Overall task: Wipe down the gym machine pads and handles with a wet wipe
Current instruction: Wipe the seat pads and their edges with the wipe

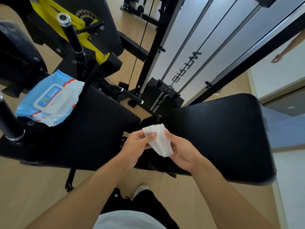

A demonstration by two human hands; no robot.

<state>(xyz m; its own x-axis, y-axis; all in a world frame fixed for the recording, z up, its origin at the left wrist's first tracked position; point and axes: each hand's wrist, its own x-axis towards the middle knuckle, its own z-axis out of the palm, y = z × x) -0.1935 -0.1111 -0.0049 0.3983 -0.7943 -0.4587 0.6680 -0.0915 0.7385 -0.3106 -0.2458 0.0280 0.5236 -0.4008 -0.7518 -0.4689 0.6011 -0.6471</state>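
Room as I see it from above. Floor (39, 184): pale wood-look boards, running under all the equipment and out to the far side. Weight stack (162, 96): black plates at the foot of two steel guide rods (186, 43), with a black cable between them. White panel (189, 30) behind the rods, carrying dark lettering seen upside down. Black steel frame posts (257, 52) slanting across the right. Yellow metal arm (54, 19) bolted to black framing, upper left. White wall (280, 73) with pale skirting at far right. Light: even, soft daylight, no hard shadows.
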